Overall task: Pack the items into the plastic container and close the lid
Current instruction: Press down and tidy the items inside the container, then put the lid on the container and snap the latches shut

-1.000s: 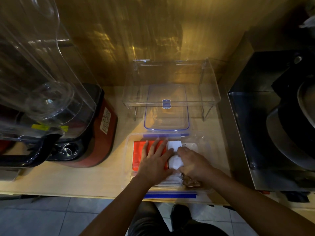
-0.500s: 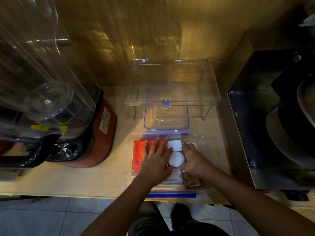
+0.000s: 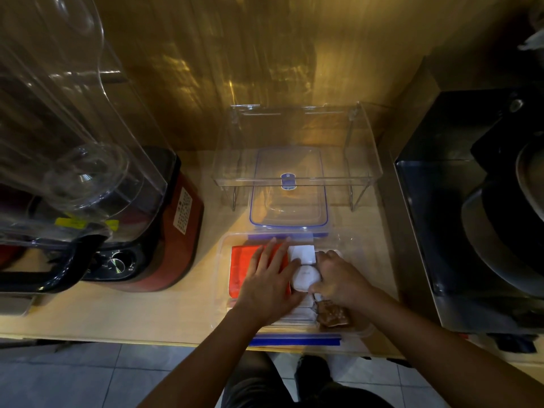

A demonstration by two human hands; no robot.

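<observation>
Blue-edged clear plastic marks the near rim of the plastic container, which sits at the counter edge directly under both my hands. Nearest me, below my right wrist, a brown wrapped item lies in the container's near right corner, beside a stack of pale flat packets.

My left hand rests flat, fingers spread and released, pressing on a red packet that fills the left part of the container. My right hand curls around a white rounded item, thumb and fingertips touching its right side; I judge this a light grasp while seating it between my two hands. Just past my fingertips, a white square item lies inside, touching the rounded one.

Beyond both hands, the lid lies on the counter, partly under a clear stand. It is not yet fitted. Left of my left hand stands a red blender base.

Risks, as judged:
- The rounded item sits atop other contents; if it stands proud of the rim, the lid may not seat.
- Releasing my left hand could let the red packet spring up.
- The container lies at the counter edge; hard downward pressure on the near side could tip it toward the floor.
</observation>
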